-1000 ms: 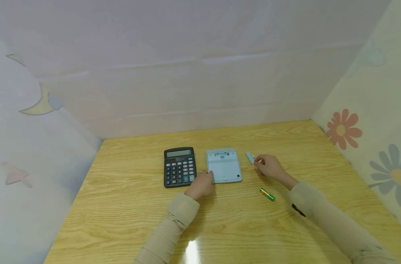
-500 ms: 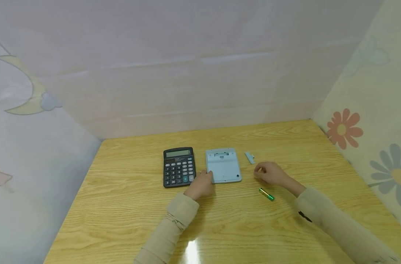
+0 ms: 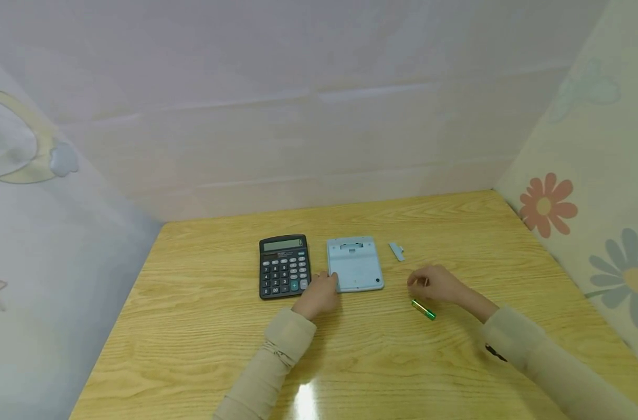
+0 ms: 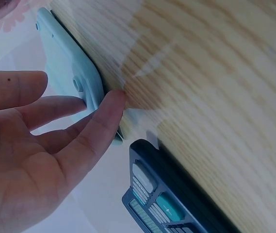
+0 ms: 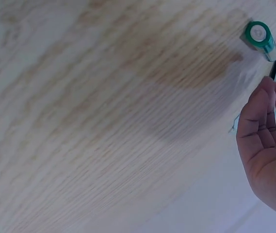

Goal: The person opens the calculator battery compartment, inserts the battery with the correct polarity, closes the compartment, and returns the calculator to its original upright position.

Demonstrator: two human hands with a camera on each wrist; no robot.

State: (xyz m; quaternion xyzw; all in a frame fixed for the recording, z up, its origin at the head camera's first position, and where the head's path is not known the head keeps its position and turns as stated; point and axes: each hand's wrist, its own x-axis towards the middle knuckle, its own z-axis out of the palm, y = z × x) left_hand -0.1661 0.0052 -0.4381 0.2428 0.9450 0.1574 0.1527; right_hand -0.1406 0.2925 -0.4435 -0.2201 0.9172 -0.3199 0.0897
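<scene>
Battery (image 3: pixel 423 310), one: green and gold, on its side on the wood-grain bench (image 3: pixel 219 350), to the near right of the light blue device. Long axis oblique, far left to near right; broad green end toward the near right.

Cover (image 3: pixel 396 251), one: light blue, narrow, just right of the device and apart from it. Long axis slants likewise, far left to near right; small tab on its right-hand side.

Light blue device (image 3: pixel 356 268), one: back upward, sides running nearly front to back, uncovered compartment (image 3: pixel 352 246) at the far end.

Black calculator (image 3: pixel 283 267), one: keys upward, left of the device, display at the far end.

Left hand (image 3: pixel 321 294): at the device's near left corner, fingertips touching its edge; grip slack, clasping nothing.

Right hand (image 3: pixel 437 284): just beyond the battery, near but apart from it; fingers loosely bent, grip released and holding nothing.
</scene>
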